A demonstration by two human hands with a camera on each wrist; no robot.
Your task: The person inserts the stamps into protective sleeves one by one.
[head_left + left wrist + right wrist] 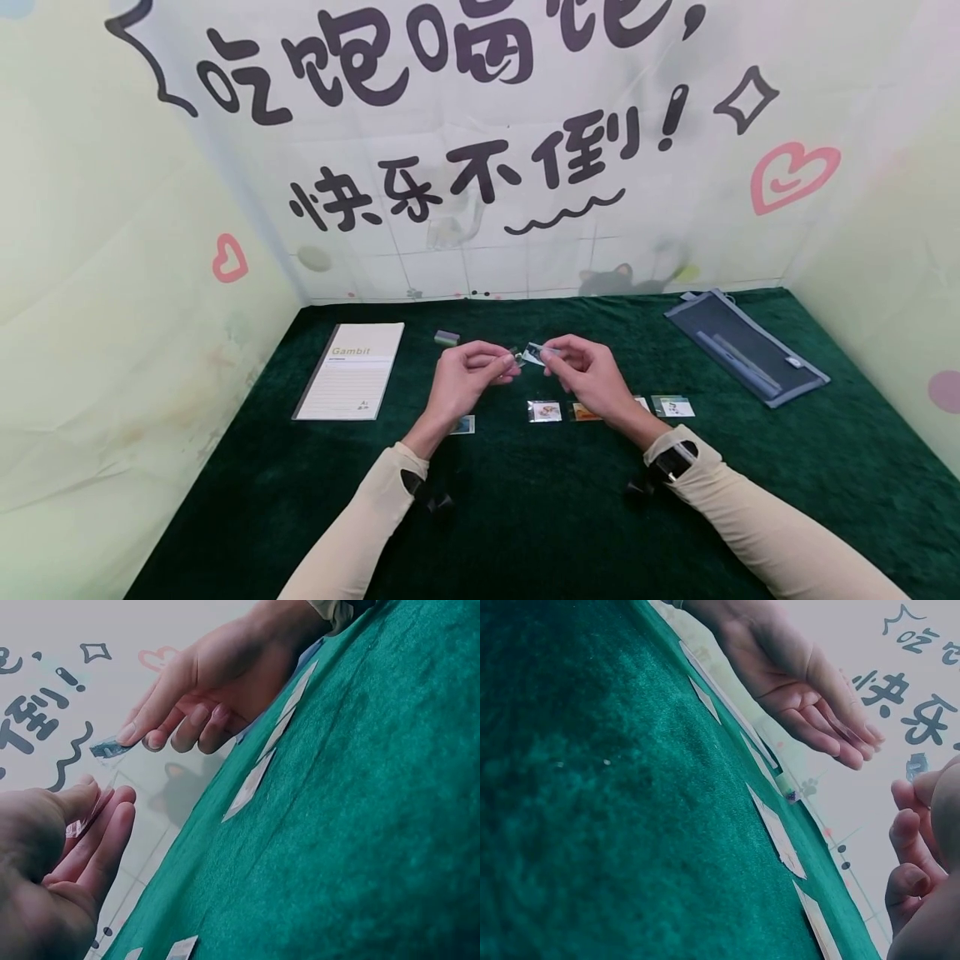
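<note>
Cream notebook marked "Gambit" (dark spine) lying at left on green-covered worktop; blue zip pouch, slim sticks inside, at right; behind, pale backdrop, black Chinese lettering, pink hearts.

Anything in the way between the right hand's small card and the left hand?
Nothing visible: the left wrist view shows open space between the small card and the left hand, which pinches a thin piece. The other cards lie on the green cloth.

"What colour is the card in the right hand?"
"Bluish, with dark patches."
"And the cloth?"
"Deep green — the notebook white, lined, with yellowish lettering."
"The pouch?"
"Blue-grey. The backdrop is pale — black writing, pink hearts."
</note>
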